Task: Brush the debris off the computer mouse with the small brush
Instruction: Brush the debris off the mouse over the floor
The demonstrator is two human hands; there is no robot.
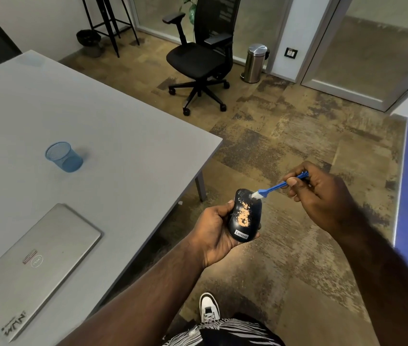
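Left hand [219, 228]: we cup the computer mouse [245, 216], fingers wrapped around its sides, out over the floor.
Mouse: glossy dark, rounded, orange debris [244, 212] smeared on top.
Right hand [322, 196]: we pinch the small brush [276, 187], blue plastic handle, white bristles touching the mouse's front.
Table [123, 146]: flat grey, to our left.

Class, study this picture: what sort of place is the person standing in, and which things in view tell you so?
Most likely an office or meeting room. A black swivel chair stands on the carpet, a closed laptop and a blue mesh pen cup sit on a large grey table, and glass partition walls line the back.
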